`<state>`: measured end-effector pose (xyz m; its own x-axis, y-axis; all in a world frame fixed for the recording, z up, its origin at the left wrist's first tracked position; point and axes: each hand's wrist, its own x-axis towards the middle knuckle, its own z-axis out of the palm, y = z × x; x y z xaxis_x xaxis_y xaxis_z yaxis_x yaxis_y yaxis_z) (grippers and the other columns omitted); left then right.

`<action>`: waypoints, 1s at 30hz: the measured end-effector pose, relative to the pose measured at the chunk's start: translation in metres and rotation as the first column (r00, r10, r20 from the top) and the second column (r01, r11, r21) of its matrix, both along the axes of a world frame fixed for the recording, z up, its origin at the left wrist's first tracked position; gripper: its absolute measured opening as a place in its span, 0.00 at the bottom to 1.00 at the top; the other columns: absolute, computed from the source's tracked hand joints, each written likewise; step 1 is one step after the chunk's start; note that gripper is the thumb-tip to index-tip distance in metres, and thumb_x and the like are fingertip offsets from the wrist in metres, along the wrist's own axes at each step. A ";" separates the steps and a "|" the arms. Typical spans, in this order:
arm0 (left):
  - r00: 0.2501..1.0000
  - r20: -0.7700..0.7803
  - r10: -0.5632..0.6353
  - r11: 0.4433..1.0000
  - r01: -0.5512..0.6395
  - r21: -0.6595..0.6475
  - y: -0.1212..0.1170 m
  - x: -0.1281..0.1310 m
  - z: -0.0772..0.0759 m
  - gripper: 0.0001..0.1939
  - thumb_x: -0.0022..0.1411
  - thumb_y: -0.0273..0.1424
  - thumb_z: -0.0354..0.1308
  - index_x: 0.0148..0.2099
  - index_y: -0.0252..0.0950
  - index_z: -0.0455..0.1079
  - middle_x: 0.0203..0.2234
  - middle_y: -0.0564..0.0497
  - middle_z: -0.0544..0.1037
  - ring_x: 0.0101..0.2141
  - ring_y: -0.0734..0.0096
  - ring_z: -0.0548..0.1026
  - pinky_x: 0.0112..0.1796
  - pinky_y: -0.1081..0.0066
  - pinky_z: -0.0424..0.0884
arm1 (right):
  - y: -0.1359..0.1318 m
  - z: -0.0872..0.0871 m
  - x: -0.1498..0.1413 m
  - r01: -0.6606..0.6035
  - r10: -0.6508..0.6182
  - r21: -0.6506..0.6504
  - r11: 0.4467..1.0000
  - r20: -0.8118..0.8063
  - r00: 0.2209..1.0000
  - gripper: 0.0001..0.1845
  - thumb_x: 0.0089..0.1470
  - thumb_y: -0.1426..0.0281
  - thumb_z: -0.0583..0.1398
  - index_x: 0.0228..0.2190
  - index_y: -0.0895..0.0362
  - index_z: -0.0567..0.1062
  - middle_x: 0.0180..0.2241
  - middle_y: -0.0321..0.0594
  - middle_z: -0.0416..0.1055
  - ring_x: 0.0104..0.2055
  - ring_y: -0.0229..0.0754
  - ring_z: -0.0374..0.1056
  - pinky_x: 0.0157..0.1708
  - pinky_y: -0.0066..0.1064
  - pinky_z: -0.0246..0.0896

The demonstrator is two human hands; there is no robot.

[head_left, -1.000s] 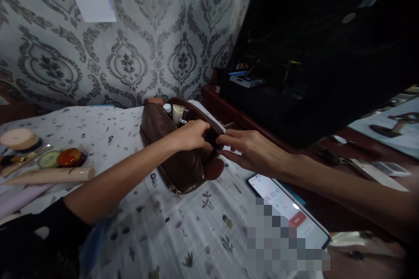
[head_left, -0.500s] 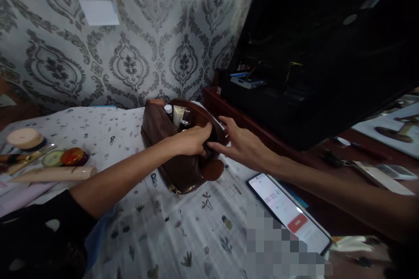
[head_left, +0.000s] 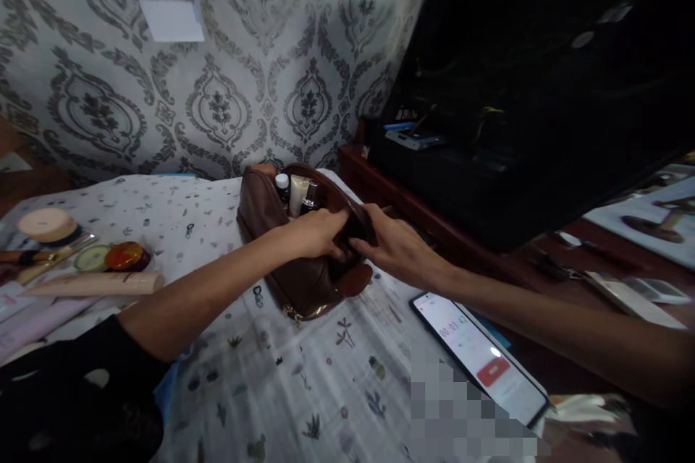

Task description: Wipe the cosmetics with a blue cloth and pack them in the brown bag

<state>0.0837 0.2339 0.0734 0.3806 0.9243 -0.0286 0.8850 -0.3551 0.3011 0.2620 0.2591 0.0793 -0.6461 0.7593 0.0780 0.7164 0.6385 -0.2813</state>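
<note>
A brown leather toiletry bag (head_left: 296, 286) lies unzipped on the patterned cloth, its mouth facing up. My left hand (head_left: 320, 231) reaches down into the right end of the opening. Its fingertips are mostly hidden inside, so whatever they touch does not show. With my right hand (head_left: 394, 242) I pinch the bag's right rim, thumb on the inner side and fingers outside. At the far end of the bag stand a white-capped bottle (head_left: 281, 184), a cream-coloured tube (head_left: 298, 194) and a dark bottle with a shiny collar (head_left: 310, 197).
Left on the cloth (head_left: 217, 347) lie a round compact (head_left: 48, 224), an amber jar (head_left: 127, 256), a beige tube (head_left: 108, 283) and other cosmetics. A phone (head_left: 489, 354) with a running timer lies at the right. Behind it stands a large black case (head_left: 515, 87), opened up.
My right hand has moved slightly left and closed on the bag's rim, from a looser, spread pose. My left hand stays inside the opening. The view has shifted slightly.
</note>
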 end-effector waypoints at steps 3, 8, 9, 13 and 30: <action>0.998 0.056 -0.008 1.000 0.009 -0.019 0.003 -0.002 -0.002 0.37 0.53 0.33 0.68 0.61 0.31 0.57 0.43 0.42 0.78 0.44 0.56 0.78 0.41 0.69 0.70 | 0.002 -0.002 0.001 -0.016 0.016 0.010 1.000 -0.037 0.999 0.20 0.57 0.65 0.58 0.49 0.57 0.62 0.33 0.42 0.75 0.34 0.46 0.72 0.30 0.31 0.58; 1.000 -0.020 0.020 0.999 -0.021 -0.049 0.001 0.004 0.003 0.39 0.53 0.35 0.68 0.61 0.28 0.55 0.45 0.38 0.78 0.45 0.54 0.78 0.40 0.69 0.71 | 0.004 -0.006 0.003 -0.040 0.041 0.013 0.999 -0.096 0.995 0.20 0.56 0.66 0.58 0.50 0.57 0.63 0.33 0.42 0.75 0.36 0.48 0.73 0.32 0.32 0.60; 0.999 -0.046 0.025 0.998 -0.027 -0.048 0.000 0.005 0.004 0.39 0.53 0.34 0.68 0.61 0.28 0.55 0.45 0.37 0.78 0.45 0.53 0.78 0.40 0.69 0.71 | 0.003 -0.006 0.003 -0.040 0.041 0.014 0.999 -0.110 0.993 0.21 0.56 0.66 0.58 0.50 0.57 0.63 0.34 0.42 0.76 0.37 0.48 0.73 0.33 0.32 0.60; 0.992 -0.112 0.055 0.998 -0.053 0.028 -0.005 0.008 0.001 0.36 0.55 0.34 0.67 0.60 0.27 0.56 0.48 0.34 0.77 0.48 0.49 0.77 0.42 0.66 0.71 | -0.003 -0.005 -0.001 -0.024 0.025 0.013 1.000 -0.104 0.994 0.23 0.56 0.66 0.57 0.52 0.58 0.62 0.36 0.45 0.76 0.39 0.49 0.73 0.33 0.33 0.61; 0.984 -0.158 0.076 0.995 -0.064 0.078 -0.009 0.010 -0.008 0.44 0.56 0.34 0.64 0.66 0.24 0.45 0.51 0.31 0.75 0.52 0.49 0.75 0.46 0.65 0.71 | -0.001 -0.010 0.000 -0.038 0.043 0.049 0.998 -0.098 0.994 0.26 0.54 0.68 0.59 0.54 0.59 0.60 0.35 0.44 0.75 0.35 0.48 0.73 0.33 0.32 0.61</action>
